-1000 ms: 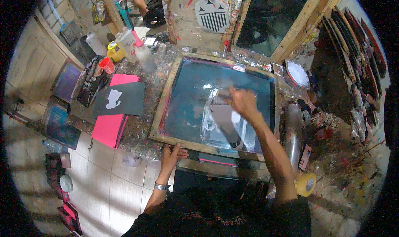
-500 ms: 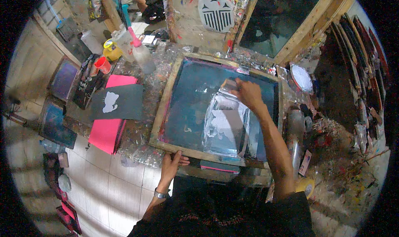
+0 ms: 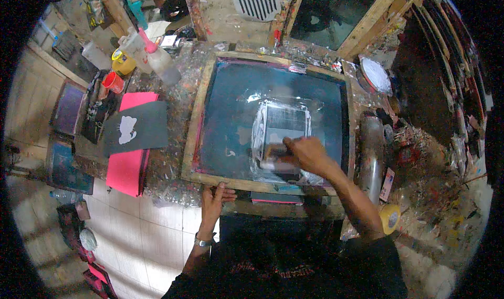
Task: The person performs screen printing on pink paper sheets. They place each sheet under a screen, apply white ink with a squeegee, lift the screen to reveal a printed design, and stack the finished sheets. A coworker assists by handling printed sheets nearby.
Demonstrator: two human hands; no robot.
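Note:
A screen-printing frame (image 3: pixel 196 126) with wooden bars and blue-green mesh (image 3: pixel 231 118) lies on the worktable before me. White ink (image 3: pixel 258 134) rings a rectangular patch of the mesh. My right hand (image 3: pixel 311 155) is closed on a squeegee (image 3: pixel 277 156), blurred by motion, over the near part of that patch. At the frame's near bar, left of its middle, my left hand (image 3: pixel 213 200) touches the wood with its thumb, fingers stretched out to the right. Below that bar, the edge of a dark sheet with a pink stripe (image 3: pixel 275 198) shows.
Left of the frame lies a dark card with a white cat print (image 3: pixel 152 123) on pink sheets (image 3: pixel 124 170). Beyond stand a pink-topped squeeze bottle (image 3: pixel 164 65), a red cup (image 3: pixel 113 82) and a yellow container (image 3: pixel 123 63). At right are a round white-topped tub (image 3: pixel 376 74) and a tape roll (image 3: pixel 389 218).
My right hand has drawn the squeegee from the far side of the inked patch toward me. My left hand stays at the near bar. The view has shifted slightly.

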